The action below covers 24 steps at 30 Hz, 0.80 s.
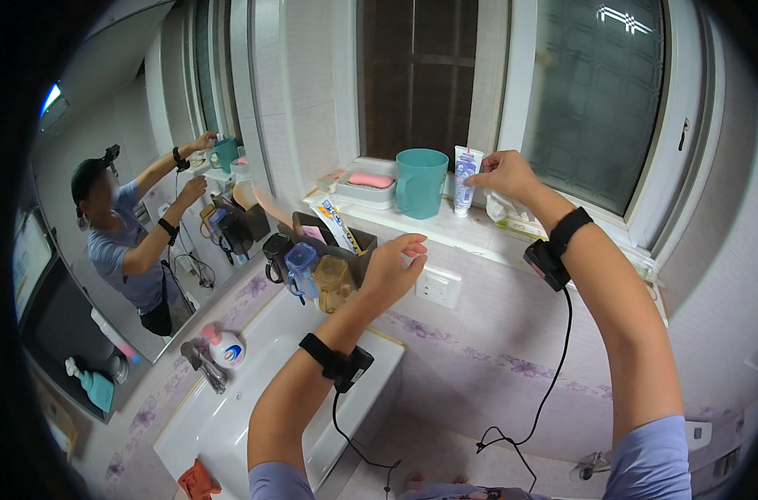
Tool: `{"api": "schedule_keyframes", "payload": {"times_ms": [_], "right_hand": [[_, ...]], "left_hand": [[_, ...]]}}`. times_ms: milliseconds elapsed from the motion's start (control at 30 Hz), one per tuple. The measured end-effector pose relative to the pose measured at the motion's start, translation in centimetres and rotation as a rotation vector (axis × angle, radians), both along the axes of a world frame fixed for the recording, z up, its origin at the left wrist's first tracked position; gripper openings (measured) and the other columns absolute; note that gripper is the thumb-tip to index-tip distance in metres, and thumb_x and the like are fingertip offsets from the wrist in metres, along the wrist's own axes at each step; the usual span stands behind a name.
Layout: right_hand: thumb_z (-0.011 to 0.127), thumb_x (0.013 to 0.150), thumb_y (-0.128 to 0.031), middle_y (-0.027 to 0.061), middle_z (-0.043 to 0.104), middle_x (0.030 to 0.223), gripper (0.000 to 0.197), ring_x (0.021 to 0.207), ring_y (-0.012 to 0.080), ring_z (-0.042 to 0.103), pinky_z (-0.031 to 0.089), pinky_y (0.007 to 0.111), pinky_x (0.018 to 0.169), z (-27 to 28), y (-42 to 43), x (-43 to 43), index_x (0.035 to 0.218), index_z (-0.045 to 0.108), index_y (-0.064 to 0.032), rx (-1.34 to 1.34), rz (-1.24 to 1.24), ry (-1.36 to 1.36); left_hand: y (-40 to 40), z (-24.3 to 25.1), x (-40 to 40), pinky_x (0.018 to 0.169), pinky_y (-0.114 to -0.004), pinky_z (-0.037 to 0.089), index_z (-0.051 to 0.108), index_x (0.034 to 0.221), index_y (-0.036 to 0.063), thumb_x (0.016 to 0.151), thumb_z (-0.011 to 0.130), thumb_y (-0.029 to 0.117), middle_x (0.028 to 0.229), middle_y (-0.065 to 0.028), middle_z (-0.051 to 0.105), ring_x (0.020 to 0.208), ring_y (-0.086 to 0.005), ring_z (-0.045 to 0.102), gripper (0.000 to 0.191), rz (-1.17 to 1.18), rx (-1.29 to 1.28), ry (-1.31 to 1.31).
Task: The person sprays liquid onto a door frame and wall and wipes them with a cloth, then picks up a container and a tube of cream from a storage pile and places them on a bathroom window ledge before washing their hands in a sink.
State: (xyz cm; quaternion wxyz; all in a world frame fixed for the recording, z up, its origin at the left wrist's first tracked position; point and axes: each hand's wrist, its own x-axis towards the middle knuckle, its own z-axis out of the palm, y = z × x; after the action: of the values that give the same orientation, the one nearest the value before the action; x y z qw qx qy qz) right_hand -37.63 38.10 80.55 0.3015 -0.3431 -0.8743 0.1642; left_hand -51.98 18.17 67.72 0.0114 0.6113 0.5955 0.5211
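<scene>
On the windowsill (379, 214) a white and purple squeeze tube (464, 181) stands upright on its cap. My right hand (507, 178) has its thumb and fingers at the tube's right edge; whether they grip it is hard to see. Just left of the tube is a teal plastic mug (421, 184), its handle towards the left. My left hand (394, 269) hangs in the air in front of the wall holder, fingers loosely curled and apart, holding nothing. Behind it, a yellow, white and blue toothpaste tube (336, 224) leans in the dark holder (365, 240).
Several cups hang below the holder, among them a blue cup (302, 265) and an amber cup (333, 281). A pink soap bar (371, 180) lies in a soap box (365, 195). The washbasin (273, 375) carries a soap dispenser (227, 350) and faucet (205, 369). Cables trail from both wrists.
</scene>
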Motion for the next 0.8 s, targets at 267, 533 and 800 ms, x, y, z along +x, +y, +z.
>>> {"api": "schedule_keyframes", "payload": {"times_ms": [267,533,800], "right_hand": [[0.070,0.077,-0.021,0.0027,0.060,0.075,0.026,0.064,0.0094,0.055,0.045,0.023,0.057,-1.3,-6.2,2.1,0.088,0.061,0.0006,-0.413,0.244,0.461],[0.062,0.084,-0.027,0.0021,0.059,0.083,0.026,0.074,0.0120,0.057,0.048,0.026,0.066,-7.8,-12.2,4.5,0.095,0.059,-0.0037,-1.221,0.567,0.623],[0.057,0.086,-0.029,0.0044,0.060,0.086,0.022,0.080,0.0182,0.059,0.049,0.033,0.073,-20.1,-15.1,6.9,0.095,0.059,-0.0090,-1.786,0.498,0.427]], "left_hand": [[-2.8,-0.3,1.7,0.068,-0.024,0.047,0.058,0.111,0.0035,0.080,0.061,0.009,0.092,-0.0054,0.067,0.084,-0.0120,0.062,0.031,0.026,-0.023,-0.038],[-7.3,-1.9,6.3,0.069,-0.023,0.046,0.055,0.113,0.0056,0.080,0.060,0.000,0.098,-0.0029,0.064,0.083,-0.0092,0.060,0.034,0.043,0.069,-0.219],[-12.3,-8.8,12.2,0.069,-0.023,0.044,0.055,0.114,0.0045,0.083,0.056,0.000,0.100,-0.0044,0.062,0.082,-0.0098,0.057,0.031,0.261,0.113,-0.196]]}}
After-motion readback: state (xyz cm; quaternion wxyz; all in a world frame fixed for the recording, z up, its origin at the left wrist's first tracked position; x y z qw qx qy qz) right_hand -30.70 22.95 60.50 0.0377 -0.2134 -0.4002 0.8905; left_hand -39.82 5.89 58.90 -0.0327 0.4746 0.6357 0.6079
